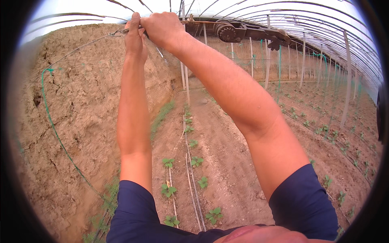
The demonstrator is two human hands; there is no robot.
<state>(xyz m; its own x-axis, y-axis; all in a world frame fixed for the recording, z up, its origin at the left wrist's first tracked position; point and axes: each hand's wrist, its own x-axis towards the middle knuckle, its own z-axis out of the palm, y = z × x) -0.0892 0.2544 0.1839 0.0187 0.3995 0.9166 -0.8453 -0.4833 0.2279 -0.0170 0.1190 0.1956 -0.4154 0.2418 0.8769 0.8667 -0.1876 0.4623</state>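
Both my arms reach up to a thin wire [95, 40] at the upper left. My left hand [136, 40] is closed around it, thumb pointing up. My right hand [164, 29] is closed in a fist against the left one, at the same wire; its fingertips are hidden. Left of the hands the wire has a twisted knot. A small, pale, thin piece shows just below the hands, too small to name. To the right, a dark metal wire tightener [231, 32] with a toothed wheel hangs in line with the wire.
A rough earth wall [81, 93] rises on the left, with a green cord [60, 139] running down it. Rows of young plants [197, 161] grow in soil beside thin drip lines [190, 174]. Several posts [347, 77] stand on the right under curved roof ribs.
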